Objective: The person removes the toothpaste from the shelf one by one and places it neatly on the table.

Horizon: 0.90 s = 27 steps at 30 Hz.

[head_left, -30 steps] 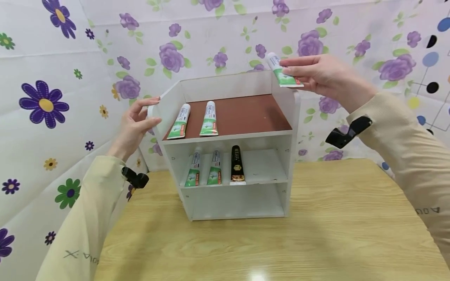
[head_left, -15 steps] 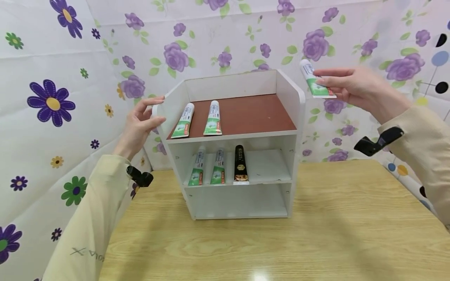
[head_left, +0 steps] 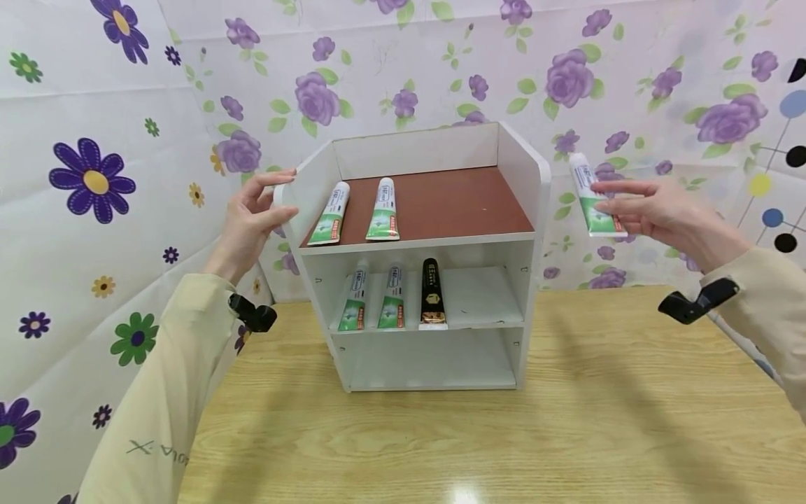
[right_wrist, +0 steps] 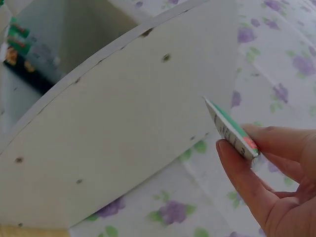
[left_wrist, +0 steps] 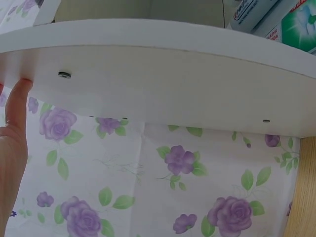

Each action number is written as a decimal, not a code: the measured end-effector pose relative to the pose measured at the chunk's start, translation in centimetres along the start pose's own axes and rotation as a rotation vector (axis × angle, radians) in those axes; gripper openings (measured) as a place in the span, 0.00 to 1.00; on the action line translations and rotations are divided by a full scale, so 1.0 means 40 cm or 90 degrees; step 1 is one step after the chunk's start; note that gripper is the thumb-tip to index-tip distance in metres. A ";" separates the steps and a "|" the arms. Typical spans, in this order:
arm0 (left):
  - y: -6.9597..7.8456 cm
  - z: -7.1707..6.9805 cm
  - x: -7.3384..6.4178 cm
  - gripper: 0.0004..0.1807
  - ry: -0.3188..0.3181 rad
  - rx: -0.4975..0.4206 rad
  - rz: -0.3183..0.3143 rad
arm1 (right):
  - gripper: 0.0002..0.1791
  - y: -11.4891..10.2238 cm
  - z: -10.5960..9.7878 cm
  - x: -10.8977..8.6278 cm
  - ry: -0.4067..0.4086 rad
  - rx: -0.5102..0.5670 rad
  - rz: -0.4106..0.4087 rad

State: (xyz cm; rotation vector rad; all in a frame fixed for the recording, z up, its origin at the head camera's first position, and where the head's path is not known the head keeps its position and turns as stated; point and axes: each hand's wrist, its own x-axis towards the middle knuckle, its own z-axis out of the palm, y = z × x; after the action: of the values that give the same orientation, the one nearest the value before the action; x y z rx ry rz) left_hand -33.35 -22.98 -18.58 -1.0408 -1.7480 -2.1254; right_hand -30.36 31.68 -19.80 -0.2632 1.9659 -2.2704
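Note:
My right hand (head_left: 670,217) pinches a green-and-white toothpaste tube (head_left: 592,196) between thumb and fingers, cap end up, in the air right of the white shelf unit (head_left: 529,280). The right wrist view shows the tube (right_wrist: 232,131) edge-on at the fingertips, beside the unit's side panel. With fingers over the edge and thumb in front, my left hand (head_left: 252,220) grips the unit's left side panel (head_left: 305,189). On the brown top lie two green-and-white tubes, one (head_left: 330,213) at the left and another (head_left: 383,210) beside it.
Two more green-and-white tubes, one left (head_left: 355,297) and one right (head_left: 392,297), and a black tube (head_left: 432,294) lie on the middle shelf. The unit stands on a wooden table (head_left: 441,448). Floral cloth (head_left: 428,63) hangs close behind and at the left.
My right hand has moved right and then down with the toothpaste tube, from over the unit's right panel to beside it. The left hand keeps its grip on the panel.

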 end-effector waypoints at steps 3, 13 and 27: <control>0.002 -0.002 0.000 0.21 0.004 -0.001 -0.003 | 0.16 0.050 -0.011 -0.001 0.011 -0.036 0.005; 0.000 -0.001 0.003 0.21 0.008 -0.010 -0.012 | 0.15 0.210 -0.065 -0.008 0.004 -0.087 0.055; 0.003 0.002 0.002 0.21 0.013 0.007 -0.008 | 0.17 0.364 -0.120 -0.022 -0.010 -0.154 0.119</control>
State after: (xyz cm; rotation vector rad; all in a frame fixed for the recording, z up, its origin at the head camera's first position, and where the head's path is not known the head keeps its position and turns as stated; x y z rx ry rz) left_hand -33.30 -22.93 -18.45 -1.0049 -1.7597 -2.1244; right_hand -30.77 34.41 -34.90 -0.1148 2.1574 -1.9142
